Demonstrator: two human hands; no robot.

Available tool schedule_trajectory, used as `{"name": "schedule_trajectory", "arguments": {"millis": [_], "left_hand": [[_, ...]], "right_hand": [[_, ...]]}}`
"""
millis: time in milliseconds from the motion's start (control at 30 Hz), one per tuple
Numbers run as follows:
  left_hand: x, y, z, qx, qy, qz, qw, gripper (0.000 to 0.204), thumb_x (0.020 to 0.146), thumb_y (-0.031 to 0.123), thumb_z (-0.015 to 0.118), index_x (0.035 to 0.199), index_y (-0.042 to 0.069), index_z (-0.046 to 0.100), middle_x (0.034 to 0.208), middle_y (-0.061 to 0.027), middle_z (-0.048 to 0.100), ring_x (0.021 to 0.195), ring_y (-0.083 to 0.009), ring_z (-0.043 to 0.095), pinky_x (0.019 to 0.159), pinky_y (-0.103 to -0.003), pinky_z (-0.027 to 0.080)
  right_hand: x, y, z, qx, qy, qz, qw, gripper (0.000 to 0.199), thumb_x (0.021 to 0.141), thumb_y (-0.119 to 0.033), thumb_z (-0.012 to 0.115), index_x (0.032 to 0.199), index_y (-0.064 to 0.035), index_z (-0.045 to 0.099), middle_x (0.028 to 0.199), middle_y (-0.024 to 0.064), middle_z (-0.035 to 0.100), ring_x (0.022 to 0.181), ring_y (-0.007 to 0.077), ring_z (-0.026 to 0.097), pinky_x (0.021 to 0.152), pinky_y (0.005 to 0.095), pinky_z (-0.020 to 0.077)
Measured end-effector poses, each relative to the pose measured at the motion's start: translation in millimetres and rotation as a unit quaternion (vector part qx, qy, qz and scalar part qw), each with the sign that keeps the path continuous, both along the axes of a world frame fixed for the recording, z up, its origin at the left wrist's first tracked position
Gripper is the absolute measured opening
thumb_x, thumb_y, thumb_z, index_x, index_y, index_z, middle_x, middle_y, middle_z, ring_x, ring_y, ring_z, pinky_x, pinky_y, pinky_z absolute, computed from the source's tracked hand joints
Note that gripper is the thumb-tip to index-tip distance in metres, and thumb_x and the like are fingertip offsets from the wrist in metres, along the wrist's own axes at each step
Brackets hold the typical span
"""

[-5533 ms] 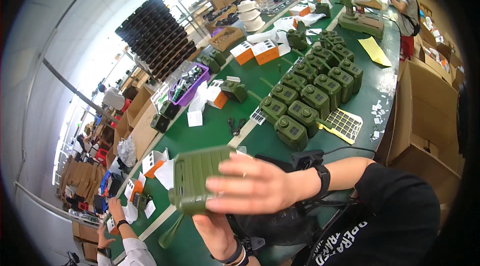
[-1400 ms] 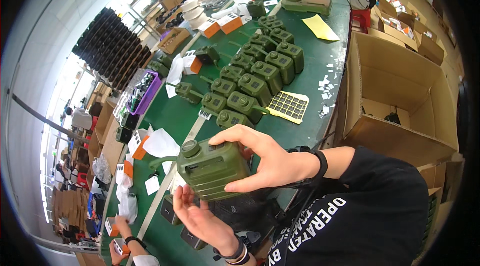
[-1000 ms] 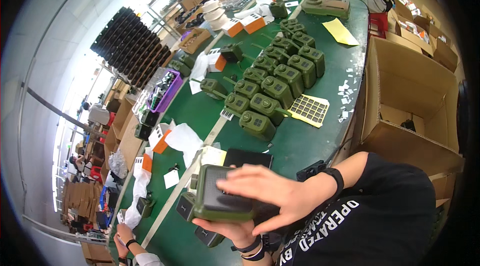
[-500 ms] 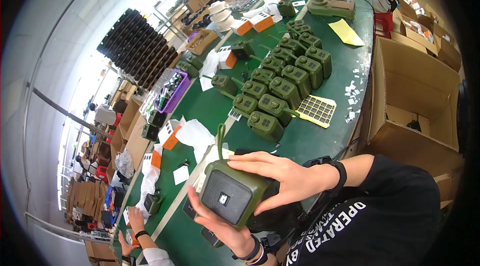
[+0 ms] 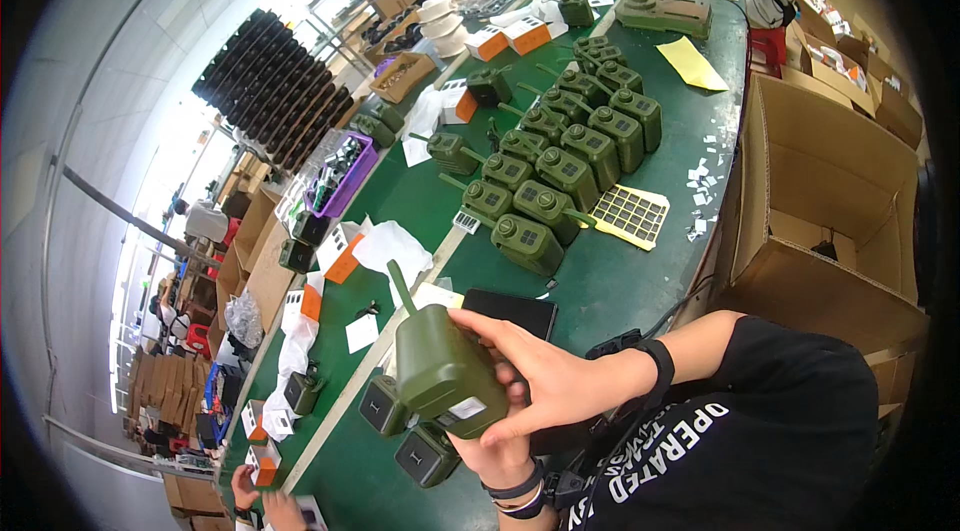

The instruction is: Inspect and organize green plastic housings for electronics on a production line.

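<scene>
rows of olive-green devices [image 5: 560,166] are standing on the green desk [image 5: 640,271], a yellow sticker sheet [image 5: 632,216] lying just beside them. an open cardboard box [image 5: 830,201] is sitting at the desk's right edge. a purple bin [image 5: 345,176] and black trays [image 5: 270,91] are sitting farther left.

Matt olive plastic device [image 5: 445,371], green felt-like table [image 5: 650,271], brown cardboard box [image 5: 830,201].

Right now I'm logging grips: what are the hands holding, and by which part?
Both hands, right and left, hold one olive-green device by its body's lower end; its antenna points away, free.
</scene>
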State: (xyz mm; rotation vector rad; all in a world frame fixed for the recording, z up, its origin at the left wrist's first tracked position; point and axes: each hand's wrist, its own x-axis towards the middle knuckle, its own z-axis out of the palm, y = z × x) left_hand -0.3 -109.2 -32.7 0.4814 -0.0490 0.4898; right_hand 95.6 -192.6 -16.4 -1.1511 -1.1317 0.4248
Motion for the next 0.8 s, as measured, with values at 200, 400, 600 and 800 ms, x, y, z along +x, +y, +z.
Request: {"name": "schedule_trajectory", "arguments": {"millis": [200, 400, 600, 800], "left_hand": [[-7, 1, 3, 0.280, 0.211, 0.232, 0.907, 0.071, 0.090, 0.059, 0.031, 0.134, 0.003, 0.034, 0.130, -0.0128, 0.043, 0.119, -0.0236, 0.044, 0.098, -0.039, 0.039], [-22, 2, 1, 0.315, 0.210, 0.243, 0.893, 0.088, 0.080, 0.070, 0.039, 0.134, 0.002, 0.033, 0.133, -0.0137, 0.041, 0.119, -0.0282, 0.044, 0.098, -0.042, 0.039], [-25, 7, -8, 0.178, 0.120, 0.172, 0.961, 0.075, 0.082, 0.060, 0.042, 0.133, 0.005, 0.038, 0.131, -0.0151, 0.044, 0.117, -0.0302, 0.046, 0.096, -0.046, 0.040], [-29, 15, -6, 0.215, 0.218, 0.190, 0.933, 0.048, 0.094, 0.039, 0.042, 0.132, 0.010, 0.043, 0.118, -0.0236, 0.053, 0.099, -0.0323, 0.058, 0.083, -0.041, 0.050]], "right_hand": [[17, -11, 15, 0.076, -0.208, -0.130, 0.966, 0.092, 0.060, -0.022, 0.079, 0.137, -0.0046, 0.032, 0.134, 0.0190, 0.033, 0.120, 0.0353, 0.036, 0.101, 0.0450, 0.0273], [19, -16, 22, 0.080, -0.389, -0.097, 0.913, 0.090, 0.063, -0.020, 0.073, 0.138, -0.0031, 0.026, 0.141, 0.0234, 0.022, 0.127, 0.0383, 0.028, 0.098, 0.0540, 0.0272], [22, -15, 10, 0.105, -0.285, -0.075, 0.950, 0.102, 0.064, -0.034, 0.077, 0.138, 0.0054, 0.020, 0.142, 0.0278, 0.019, 0.129, 0.0410, 0.026, 0.103, 0.0504, 0.0244], [31, -20, 4, -0.075, -0.098, 0.025, 0.992, 0.089, 0.077, -0.039, 0.070, 0.138, 0.0040, 0.021, 0.141, 0.0206, 0.027, 0.128, 0.0311, 0.030, 0.105, 0.0363, 0.0266]]}}
